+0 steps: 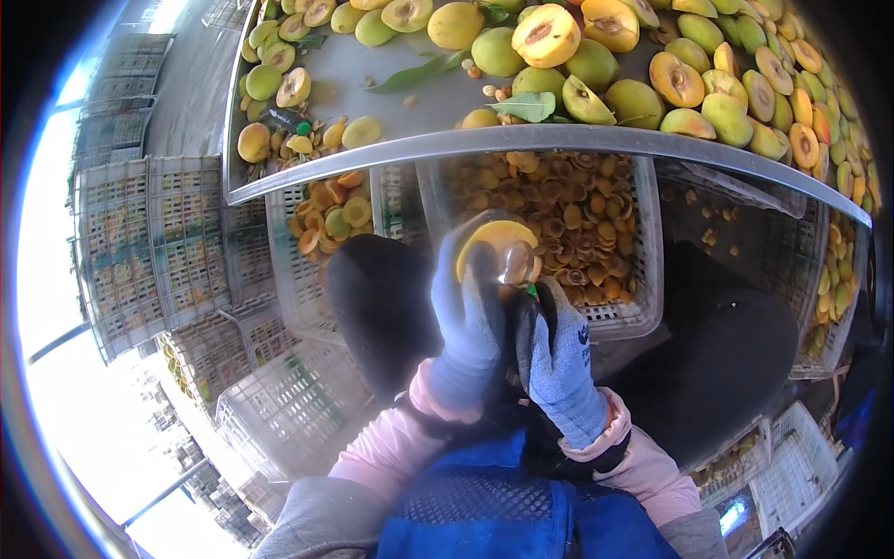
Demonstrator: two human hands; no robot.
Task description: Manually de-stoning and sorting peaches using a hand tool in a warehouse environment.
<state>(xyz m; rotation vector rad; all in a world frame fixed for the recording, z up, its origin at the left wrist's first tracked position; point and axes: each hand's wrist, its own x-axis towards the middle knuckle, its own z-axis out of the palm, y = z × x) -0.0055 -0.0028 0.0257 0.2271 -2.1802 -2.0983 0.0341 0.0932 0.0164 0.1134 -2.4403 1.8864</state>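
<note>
My left hand (461, 335), in a blue knit glove with dark palm and fingers, is closed around a yellow peach half (497, 230). The thumb lies across its near side. My right hand (567, 370), gloved alike, grips a small hand tool with a shiny, spoon-like metal blade (517, 264). A bit of green shows on the tool near my fingers; the rest of its handle is hidden. The blade overlaps the cut face of the peach; blur hides how deep it sits. Both hands are above a white plastic crate (649, 258) of orange-brown, cup-shaped fruit scraps (573, 230).
A metal-rimmed table (447, 143) in front carries many green-yellow peach halves (674, 79), leaves (527, 106) and a black tool with a green end (286, 120). Another crate (286, 279) holds orange and green pieces. Stacked crates (150, 244) stand left. A fruit-filled crate (831, 279) is right.
</note>
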